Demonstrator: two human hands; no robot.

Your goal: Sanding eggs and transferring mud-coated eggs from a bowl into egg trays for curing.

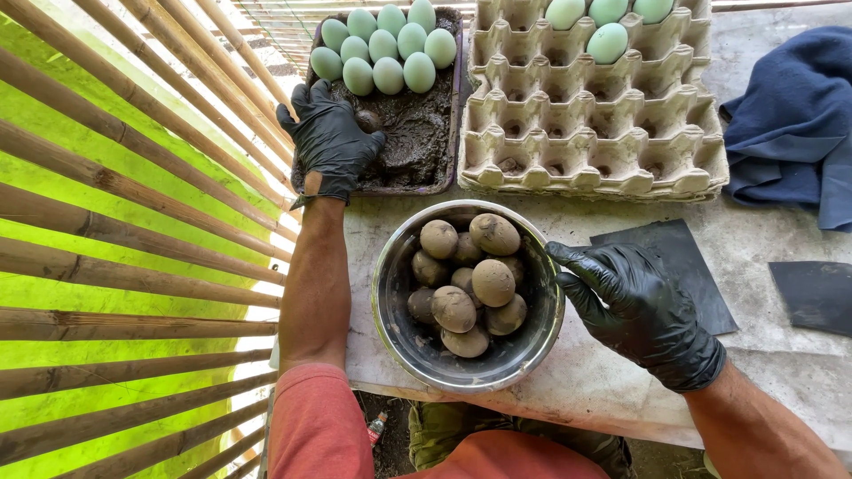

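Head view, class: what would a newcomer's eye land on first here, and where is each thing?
First, the metal bowl at centre, heaped with mud-coated eggs, the right hand in a black glove at its rim. Next, the pale green eggs at the far end of a dark tray of mud, where the gloved left hand rests. To the right lies a grey egg carton, mostly empty.

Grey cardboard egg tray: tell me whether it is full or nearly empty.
Nearly empty. The grey cardboard egg tray holds only four pale green eggs in view at its far end; every other visible cup is bare.
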